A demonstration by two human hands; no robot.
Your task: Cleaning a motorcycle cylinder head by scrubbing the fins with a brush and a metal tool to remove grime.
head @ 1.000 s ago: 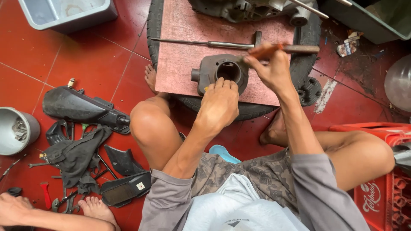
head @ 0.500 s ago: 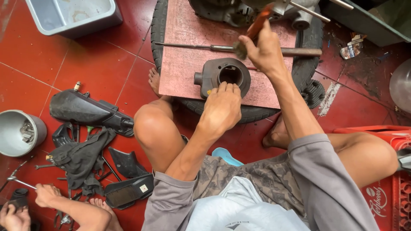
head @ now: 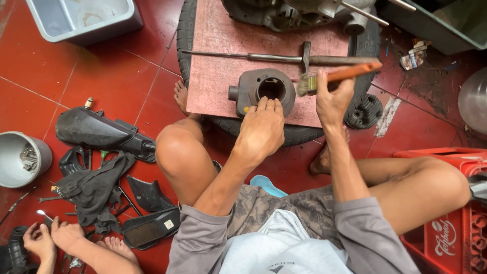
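Note:
A grey metal engine cylinder (head: 252,89) with a round bore lies on a reddish wooden board (head: 213,66) set across a black tyre (head: 185,30). My left hand (head: 261,131) rests on the cylinder's near edge, fingers over its rim. My right hand (head: 331,99) holds a paintbrush with an orange handle (head: 350,72); its bristles point left, just beside the cylinder's right side. A long metal T-handle wrench (head: 284,58) lies on the board behind the cylinder.
An engine block (head: 284,12) sits at the board's far end. A grey tub (head: 81,18) stands at the top left, a metal bowl of small parts (head: 20,158) at the left. Black plastic panels and a rag (head: 94,185) litter the floor. Another person's hands (head: 48,238) work at the bottom left. A red crate (head: 454,223) stands to the right.
My right hand has come down from above the wrench and now holds the brush level beside the cylinder. My left hand stays on the cylinder.

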